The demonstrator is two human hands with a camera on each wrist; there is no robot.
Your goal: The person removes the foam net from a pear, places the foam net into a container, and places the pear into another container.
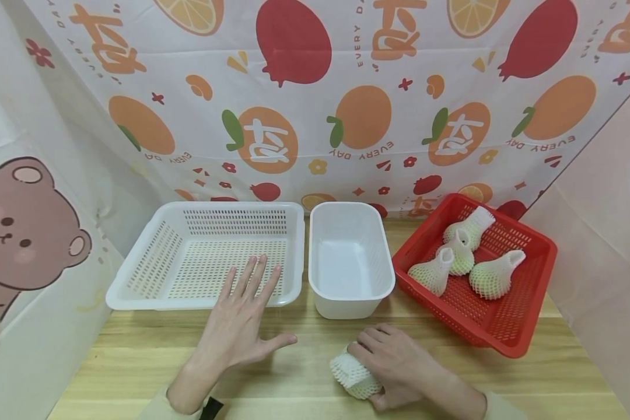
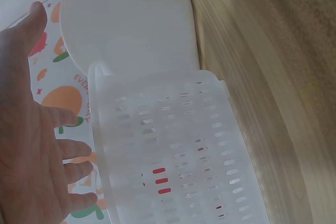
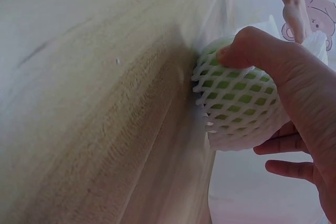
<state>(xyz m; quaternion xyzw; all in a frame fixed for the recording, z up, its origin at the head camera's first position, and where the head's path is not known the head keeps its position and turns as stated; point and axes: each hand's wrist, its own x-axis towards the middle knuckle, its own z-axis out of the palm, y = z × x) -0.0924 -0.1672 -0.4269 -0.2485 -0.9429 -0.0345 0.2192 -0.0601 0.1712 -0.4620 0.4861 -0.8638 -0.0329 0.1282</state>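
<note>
My right hand (image 1: 399,364) grips a green fruit (image 3: 241,100) wrapped in a white foam net, low over the front of the wooden table. In the right wrist view the thumb lies across the net, and green skin shows through its holes. My left hand (image 1: 236,329) is spread palm down, fingers straight and holding nothing. Its fingertips overlap the front rim of a white perforated basket (image 1: 152,305) in the head view. The left wrist view shows the same spread hand (image 2: 31,145) beside the basket's slotted wall (image 2: 173,129).
A plain white bin (image 1: 353,306) stands between the white basket and a tilted red basket (image 1: 525,326) at the right. Several net-wrapped fruits (image 1: 490,277) lie inside the red one. A fruit-print curtain (image 1: 315,116) hangs close behind the containers.
</note>
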